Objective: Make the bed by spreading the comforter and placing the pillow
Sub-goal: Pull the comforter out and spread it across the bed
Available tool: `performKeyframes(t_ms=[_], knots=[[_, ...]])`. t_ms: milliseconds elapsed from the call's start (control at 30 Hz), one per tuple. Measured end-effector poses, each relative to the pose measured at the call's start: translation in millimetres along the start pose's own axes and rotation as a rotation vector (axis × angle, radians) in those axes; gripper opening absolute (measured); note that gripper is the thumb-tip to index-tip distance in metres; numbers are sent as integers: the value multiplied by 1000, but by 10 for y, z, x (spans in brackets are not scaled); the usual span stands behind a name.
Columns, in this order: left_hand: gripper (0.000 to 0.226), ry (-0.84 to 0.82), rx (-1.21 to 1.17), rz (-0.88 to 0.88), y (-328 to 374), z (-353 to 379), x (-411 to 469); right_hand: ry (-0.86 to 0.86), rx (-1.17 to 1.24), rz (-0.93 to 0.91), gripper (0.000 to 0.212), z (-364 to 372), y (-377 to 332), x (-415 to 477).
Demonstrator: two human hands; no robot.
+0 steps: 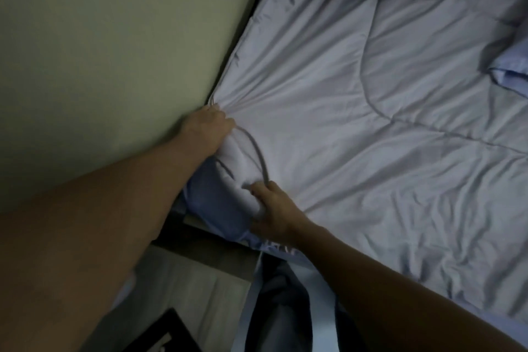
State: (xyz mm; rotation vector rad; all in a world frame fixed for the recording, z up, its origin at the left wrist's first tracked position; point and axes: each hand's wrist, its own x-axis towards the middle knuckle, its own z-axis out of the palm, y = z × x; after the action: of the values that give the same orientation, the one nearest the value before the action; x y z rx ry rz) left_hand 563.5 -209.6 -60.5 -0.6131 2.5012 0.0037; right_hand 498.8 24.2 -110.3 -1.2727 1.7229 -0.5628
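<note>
A pale blue-grey comforter [371, 111] lies over most of the bed, wrinkled, with a bunched fold along the far edge. My left hand [207, 128] grips the comforter's corner where the bed meets the wall. My right hand [271, 208] is closed on a bunch of the same corner fabric, a little nearer to me at the bed's edge. The cloth is gathered into folds between the two hands. A light blue fold [505, 74] shows at the right edge; I cannot tell whether it is the pillow.
A beige wall [114, 51] runs along the bed's left side. Below the bed's near corner are a dark bed frame edge [200, 237], light floor [183, 288], a dark mat [165, 331] and hanging blue cloth [285, 294].
</note>
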Motion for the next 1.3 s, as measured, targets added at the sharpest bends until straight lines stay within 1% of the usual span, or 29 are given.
performKeyframes(t_ms=[67, 100, 133, 200, 233, 267, 333, 367, 400, 433, 467, 533, 567, 633, 667, 733, 833, 900, 933, 1000, 1133, 1300], knots=[[38, -150, -35, -75, -96, 143, 48, -7, 10, -19, 71, 278, 34, 109], [39, -169, -31, -74, -117, 227, 46, -50, 36, -8, 65, 388, 46, 154], [42, -147, -27, -69, -140, 336, 56, -124, 23, -43, 62, 491, 64, 192], [59, -83, -32, -21, -152, 549, 23, -258, -72, -198, 60, 643, 82, 235], [65, -75, -73, -16, -134, 657, -15, -252, -96, -247, 57, 672, 81, 234], [69, -84, -91, -5, -95, 733, -68, -163, -85, -253, 51, 668, 63, 224], [71, -29, -53, 15, -39, 928, -181, 187, -132, -259, 38, 605, 75, 201], [69, -1, 5, 40, -19, 1035, -244, 346, -218, -234, 35, 566, 146, 190], [66, 15, 47, 53, -3, 1111, -317, 446, -309, -179, 37, 488, 225, 164], [64, 30, 66, 65, -7, 1185, -373, 475, -394, -94, 43, 396, 326, 135], [62, 13, 64, 84, -19, 1250, -404, 464, -475, 8, 52, 298, 434, 95], [58, -23, 33, 43, 4, 1331, -426, 371, -606, 160, 71, 156, 641, -3], [59, -17, 10, 31, 39, 1342, -418, 306, -648, 188, 76, 153, 716, -31], [63, -7, -33, 0, 128, 1333, -360, 209, -643, 179, 77, 220, 781, -21], [63, -80, -17, -34, 171, 1331, -336, 178, -605, 171, 76, 261, 799, 14], [63, -178, 15, -101, 233, 1259, -298, 132, -493, 155, 73, 275, 784, 82], [67, -217, -1, -155, 323, 1018, -267, 106, -348, 67, 65, 79, 769, -18], [62, -162, -35, -154, 418, 763, -249, 175, -307, 11, 59, -118, 813, -218], [58, -117, -41, -133, 489, 633, -238, 220, -303, 19, 57, -218, 868, -346], [50, -49, -64, -67, 705, 330, -213, 278, -307, 93, 55, -400, 1015, -638], [50, 11, -128, 55, 1482, -296, -131, 366, -345, 187, 57, -813, 1332, -1339], [53, 54, -212, 220, 2878, -948, -2, 492, -339, 307, 56, -1426, 1821, -2206]])
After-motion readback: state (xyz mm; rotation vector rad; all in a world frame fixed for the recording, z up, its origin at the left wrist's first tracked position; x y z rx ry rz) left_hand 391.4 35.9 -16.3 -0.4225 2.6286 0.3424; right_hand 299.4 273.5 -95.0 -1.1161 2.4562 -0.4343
